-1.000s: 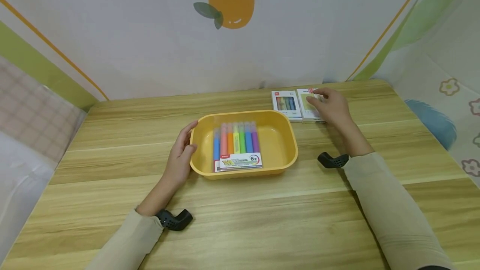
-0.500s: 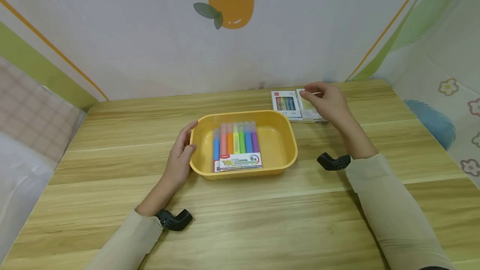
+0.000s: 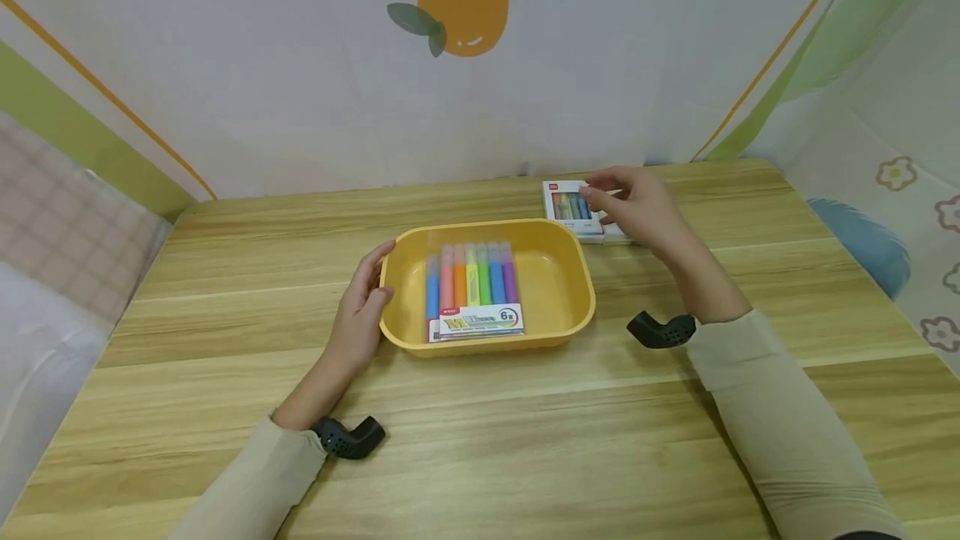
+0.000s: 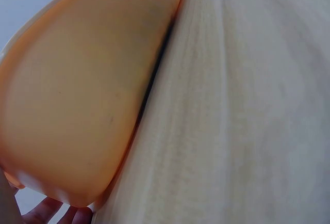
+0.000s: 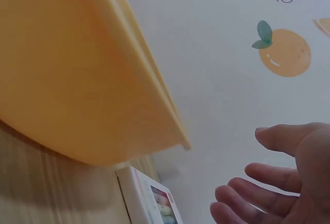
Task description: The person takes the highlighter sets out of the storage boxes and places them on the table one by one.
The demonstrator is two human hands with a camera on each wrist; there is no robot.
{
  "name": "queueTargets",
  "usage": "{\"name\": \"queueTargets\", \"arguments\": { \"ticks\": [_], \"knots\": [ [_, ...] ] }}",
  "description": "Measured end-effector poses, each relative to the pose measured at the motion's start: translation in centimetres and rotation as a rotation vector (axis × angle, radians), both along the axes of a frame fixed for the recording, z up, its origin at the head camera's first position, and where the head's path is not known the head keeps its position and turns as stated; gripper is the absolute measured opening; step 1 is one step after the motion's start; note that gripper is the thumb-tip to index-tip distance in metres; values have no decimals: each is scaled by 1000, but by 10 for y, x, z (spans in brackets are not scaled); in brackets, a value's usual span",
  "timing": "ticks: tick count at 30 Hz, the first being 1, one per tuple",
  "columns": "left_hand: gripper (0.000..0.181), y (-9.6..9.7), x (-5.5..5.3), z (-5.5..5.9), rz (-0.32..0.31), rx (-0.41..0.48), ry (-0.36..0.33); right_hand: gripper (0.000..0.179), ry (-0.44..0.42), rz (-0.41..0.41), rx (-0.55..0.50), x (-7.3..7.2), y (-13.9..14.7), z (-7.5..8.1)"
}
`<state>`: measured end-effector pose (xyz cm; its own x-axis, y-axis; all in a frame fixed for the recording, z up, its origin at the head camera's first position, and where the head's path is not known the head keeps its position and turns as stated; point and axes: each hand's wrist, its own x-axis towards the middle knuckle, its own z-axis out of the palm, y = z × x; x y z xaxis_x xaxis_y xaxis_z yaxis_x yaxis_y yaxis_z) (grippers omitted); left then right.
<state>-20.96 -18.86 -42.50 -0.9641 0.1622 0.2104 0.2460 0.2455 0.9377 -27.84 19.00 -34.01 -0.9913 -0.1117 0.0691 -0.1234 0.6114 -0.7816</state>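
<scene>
A yellow plastic tray (image 3: 555, 294) stands mid-table in the head view. Inside it, toward the left, lie packs of highlighters (image 3: 480, 286) in clear sleeves, one overlapping another. My left hand (image 3: 358, 319) grips the tray's left end, with the thumb at the rim; fingertips show past the tray wall (image 4: 77, 95) in the left wrist view. Behind the tray's right corner lies a white windowed box (image 3: 573, 227) of coloured sticks. Over its right side hovers my right hand (image 3: 645, 211), fingers spread and holding nothing, hiding most of a second white box (image 3: 617, 233) beside it.
The wooden table (image 3: 480, 440) runs back to a printed curtain (image 3: 300, 65) with an orange on it. Black wrist cameras (image 3: 352, 438) sit on both wrists, close above the table.
My right hand has moved left, from above the second white box toward the windowed box, covering more of both. The left hand and the tray stay still.
</scene>
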Motion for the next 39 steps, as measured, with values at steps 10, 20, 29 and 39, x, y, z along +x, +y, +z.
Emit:
{"name": "queueTargets", "arguments": {
  "ticks": [10, 20, 29, 39],
  "knots": [
    [60, -1, -1, 0, -2, -4, -4, 47, -83, 100, -6, -1, -12, -4],
    [61, 0, 0, 0, -2, -1, -15, 53, -160, 190, 91, 0, -23, -11],
    [60, 1, 0, 0, -2, -1, -13, 52, -177, 209, 121, 3, -23, -9],
    [60, 0, 1, 0, 5, -6, -19, 47, -70, 184, 143, 4, -28, -10]
  ]
}}
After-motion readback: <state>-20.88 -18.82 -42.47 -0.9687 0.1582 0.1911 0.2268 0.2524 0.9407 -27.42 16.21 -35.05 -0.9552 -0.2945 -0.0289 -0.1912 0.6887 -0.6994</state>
